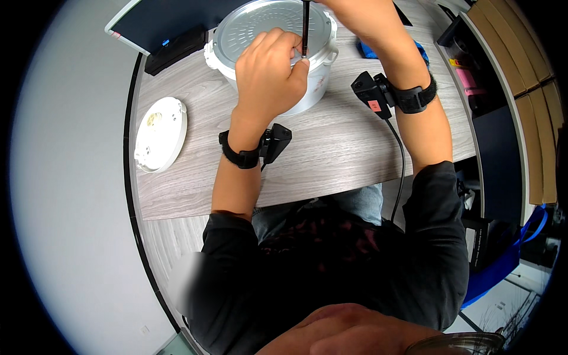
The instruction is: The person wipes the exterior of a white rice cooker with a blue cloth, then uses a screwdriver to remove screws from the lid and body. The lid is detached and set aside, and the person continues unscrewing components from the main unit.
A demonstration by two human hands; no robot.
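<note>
Wood-grain table (337, 154), pale wall (71, 177) beyond its left edge. White pot-shaped appliance (316, 89) with dimpled metal top (251, 26) stands toward the table's far edge; round white cover (161, 136) lies near the left edge. Left hand (269, 77) at the appliance's near rim, thumb and forefinger at the lower end of thin dark rod (305, 29); pinch cannot be confirmed. Right hand (343, 7) by the rod's upper end, cut off by the view; grip cannot be told

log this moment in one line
left hand: at tip of dark tool, over grey lid | right hand: partly out of frame | white cover: on table, left of lid
</note>
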